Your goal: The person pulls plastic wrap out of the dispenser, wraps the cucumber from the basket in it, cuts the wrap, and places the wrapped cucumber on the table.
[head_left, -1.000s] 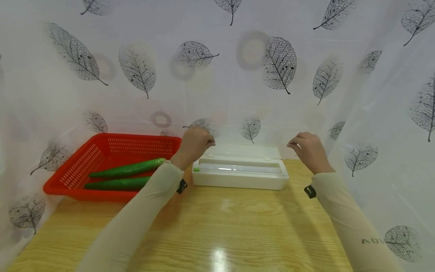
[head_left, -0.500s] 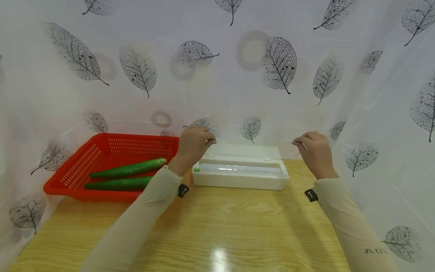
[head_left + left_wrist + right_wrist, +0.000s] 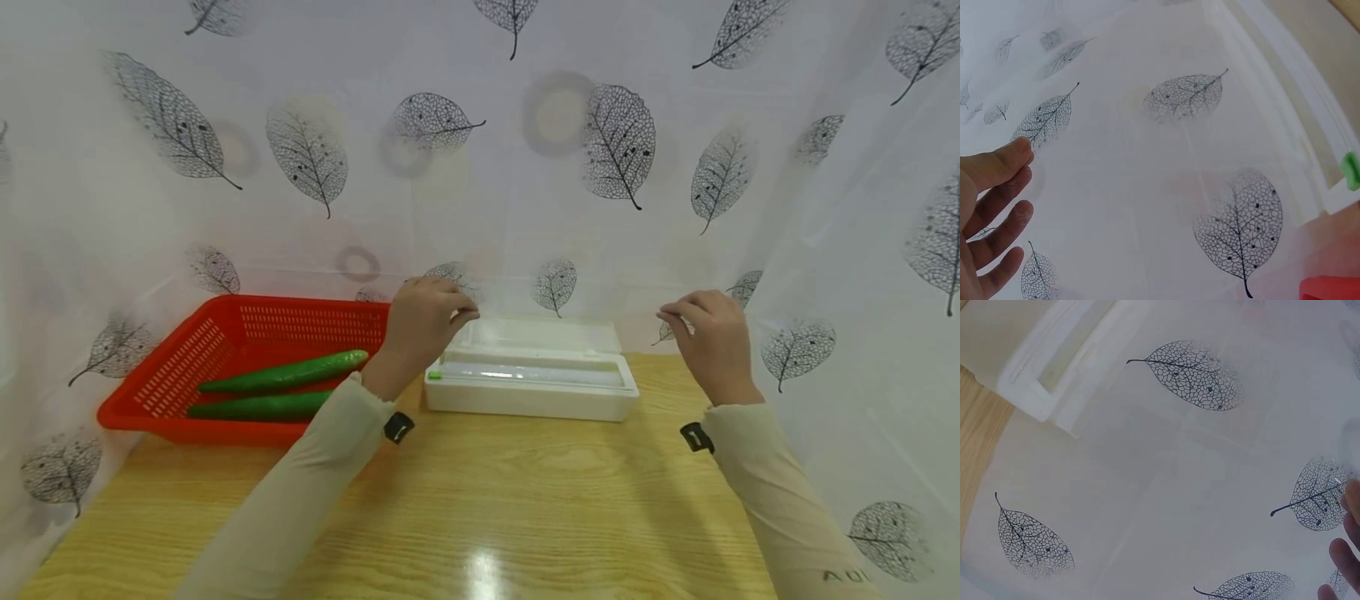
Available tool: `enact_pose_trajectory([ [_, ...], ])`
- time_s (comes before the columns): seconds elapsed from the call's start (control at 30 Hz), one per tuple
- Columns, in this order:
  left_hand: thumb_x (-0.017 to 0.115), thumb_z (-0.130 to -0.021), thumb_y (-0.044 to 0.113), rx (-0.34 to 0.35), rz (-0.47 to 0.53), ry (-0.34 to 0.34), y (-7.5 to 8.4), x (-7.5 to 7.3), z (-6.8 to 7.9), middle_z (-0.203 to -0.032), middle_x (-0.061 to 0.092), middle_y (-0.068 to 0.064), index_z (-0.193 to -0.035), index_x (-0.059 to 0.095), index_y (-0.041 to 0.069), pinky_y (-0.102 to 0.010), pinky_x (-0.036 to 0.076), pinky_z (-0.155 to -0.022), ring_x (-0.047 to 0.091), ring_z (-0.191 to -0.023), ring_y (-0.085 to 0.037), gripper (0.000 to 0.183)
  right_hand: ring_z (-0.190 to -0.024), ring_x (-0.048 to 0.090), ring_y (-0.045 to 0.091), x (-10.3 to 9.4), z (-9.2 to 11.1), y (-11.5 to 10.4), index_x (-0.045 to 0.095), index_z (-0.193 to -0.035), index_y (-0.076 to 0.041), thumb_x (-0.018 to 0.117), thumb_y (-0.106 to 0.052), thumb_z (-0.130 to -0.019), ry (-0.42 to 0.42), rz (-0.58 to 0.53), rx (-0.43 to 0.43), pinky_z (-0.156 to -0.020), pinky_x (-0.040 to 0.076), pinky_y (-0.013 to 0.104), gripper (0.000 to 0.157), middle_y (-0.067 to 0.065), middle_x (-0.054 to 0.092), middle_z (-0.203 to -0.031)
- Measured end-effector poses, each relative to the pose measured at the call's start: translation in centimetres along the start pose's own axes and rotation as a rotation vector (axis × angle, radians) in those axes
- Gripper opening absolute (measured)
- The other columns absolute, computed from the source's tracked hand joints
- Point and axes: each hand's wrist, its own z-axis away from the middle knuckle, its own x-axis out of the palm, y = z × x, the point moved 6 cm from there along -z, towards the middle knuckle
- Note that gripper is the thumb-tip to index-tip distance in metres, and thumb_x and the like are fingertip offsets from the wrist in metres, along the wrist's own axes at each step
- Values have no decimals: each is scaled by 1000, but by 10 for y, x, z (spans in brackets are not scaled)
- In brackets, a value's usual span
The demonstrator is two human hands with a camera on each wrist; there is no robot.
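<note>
Two cucumbers (image 3: 283, 372) lie in the basket (image 3: 217, 432), left of the box (image 3: 528, 403); the curtain (image 3: 495, 225) hangs behind.

White box (image 3: 528, 398) common to all views

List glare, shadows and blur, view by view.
Head: glare on the yellow wood-grain table, glints over the translucent roll inside the long white box, soft shadow left of the beige right sleeve; left wrist: dim, green plastic tab slightly blurred; right wrist: likewise dim.

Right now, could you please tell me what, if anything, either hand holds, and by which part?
It cannot be told: the left hand and right hand look as if pinching, but nothing shows clearly in either.
</note>
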Motion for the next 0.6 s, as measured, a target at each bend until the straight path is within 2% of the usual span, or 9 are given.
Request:
enact_pose_trajectory([
  [0.27,75,-78,26,21,13,15,8,-12,5,-79,72,0,-84,76,15,-35,52,-79,64,-77,-19,13,-75,56,35,-17,0,-7,70,-83,4,75,2,-73,32,-20,-7,-80,43,54,12,19,63,-76],
  [0.6,78,-75,24,89,-1,82,21,-33,19,-73,72,0,-80,77,14,-31,50,-76,62,-72,-17,12,-76,53,35,-37,8,-17,70,-81,2,77,7,-67,59,-56,-2,-87,40,57,16,19,61,-74],
])
